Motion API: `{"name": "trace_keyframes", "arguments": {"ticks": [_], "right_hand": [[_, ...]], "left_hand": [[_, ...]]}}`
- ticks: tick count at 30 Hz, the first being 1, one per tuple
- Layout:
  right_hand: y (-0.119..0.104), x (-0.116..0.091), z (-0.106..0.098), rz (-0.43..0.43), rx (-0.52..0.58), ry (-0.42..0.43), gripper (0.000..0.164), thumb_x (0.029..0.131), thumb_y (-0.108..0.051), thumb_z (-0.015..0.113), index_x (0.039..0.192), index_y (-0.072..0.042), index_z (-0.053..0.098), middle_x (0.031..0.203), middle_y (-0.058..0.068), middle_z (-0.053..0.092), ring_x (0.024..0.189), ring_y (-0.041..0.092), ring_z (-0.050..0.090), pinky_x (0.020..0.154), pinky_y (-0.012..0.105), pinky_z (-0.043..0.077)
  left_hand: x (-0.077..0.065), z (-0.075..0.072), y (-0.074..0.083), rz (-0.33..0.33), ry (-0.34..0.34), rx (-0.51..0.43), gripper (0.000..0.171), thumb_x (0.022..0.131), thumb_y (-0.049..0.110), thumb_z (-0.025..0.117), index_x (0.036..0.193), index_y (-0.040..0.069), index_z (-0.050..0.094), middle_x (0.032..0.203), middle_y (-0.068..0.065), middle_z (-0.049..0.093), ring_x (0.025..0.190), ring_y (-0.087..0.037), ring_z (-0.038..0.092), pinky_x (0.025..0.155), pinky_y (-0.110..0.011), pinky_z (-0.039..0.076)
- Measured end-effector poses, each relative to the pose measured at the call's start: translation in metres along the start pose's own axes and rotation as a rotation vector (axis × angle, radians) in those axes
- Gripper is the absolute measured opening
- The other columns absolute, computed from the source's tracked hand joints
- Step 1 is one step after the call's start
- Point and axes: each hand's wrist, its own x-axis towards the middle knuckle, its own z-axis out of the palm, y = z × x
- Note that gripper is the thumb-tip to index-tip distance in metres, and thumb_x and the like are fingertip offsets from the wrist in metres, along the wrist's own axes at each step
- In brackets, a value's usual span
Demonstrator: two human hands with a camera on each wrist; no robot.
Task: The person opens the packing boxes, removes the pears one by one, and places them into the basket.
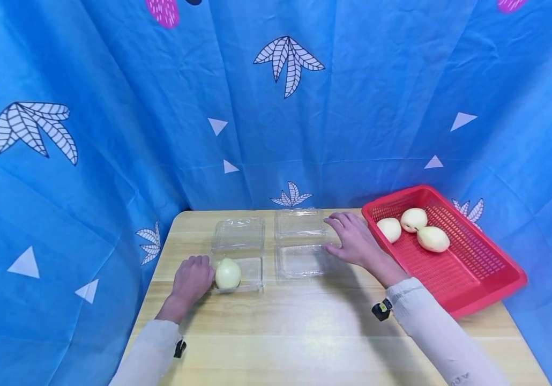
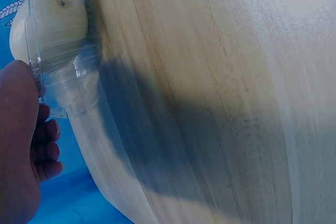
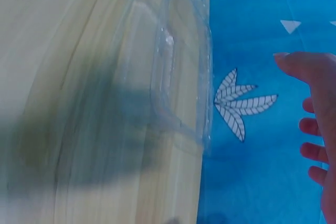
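On the left of the table lies an opened clear plastic clamshell box (image 1: 252,266), its lid folded away to the back. A pale yellow pear (image 1: 228,274) sits in its near half. My left hand (image 1: 193,279) grips the left edge of this box, thumb against the wall and fingers curled in the left wrist view. A second opened clear clamshell box (image 1: 300,261) lies to its right, with nothing in it. My right hand (image 1: 355,241) hovers by that box's right side, fingers spread and slightly bent, holding nothing; in the right wrist view it is apart from the plastic.
At the right stands a red plastic basket (image 1: 478,297) with three pale pears (image 1: 433,239) toward its far left corner. A blue patterned curtain (image 1: 276,134) hangs behind and on both sides of the wooden table (image 1: 276,343).
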Motion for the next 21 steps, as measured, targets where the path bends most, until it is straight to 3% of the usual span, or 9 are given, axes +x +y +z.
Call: {"name": "trace_keyframes", "arguments": {"ticks": [5,12,21], "right_hand": [[-0.011,0.006,0.006,-0.012,0.024,-0.009,0.070,0.081,-0.043,0.084,0.136,-0.006,0.063,0.134,0.016,0.064,0.126,0.038,0.058,0.109,0.054,0.048],[-0.032,0.015,0.017,-0.047,0.055,-0.023,0.072,0.082,-0.044,0.083,0.140,-0.007,0.061,0.137,0.015,0.063,0.127,0.035,0.058,0.109,0.052,0.048],[-0.062,0.027,0.032,-0.075,0.086,-0.044,0.072,0.085,-0.045,0.081,0.141,-0.007,0.059,0.139,0.016,0.061,0.128,0.033,0.057,0.111,0.048,0.048]], "left_hand": [[0.001,0.000,0.000,0.023,0.024,0.021,0.028,0.085,0.014,0.068,0.069,0.008,0.046,0.059,0.000,0.033,0.054,-0.021,0.040,0.053,-0.026,0.023],[-0.002,0.003,0.000,-0.052,-0.120,-0.021,0.025,0.093,0.016,0.062,0.073,0.006,0.051,0.062,-0.007,0.049,0.059,-0.025,0.047,0.056,-0.036,0.041],[-0.002,0.004,0.000,-0.057,-0.112,-0.045,0.023,0.093,0.015,0.060,0.074,0.006,0.051,0.063,-0.007,0.050,0.060,-0.026,0.049,0.058,-0.038,0.042]]}}
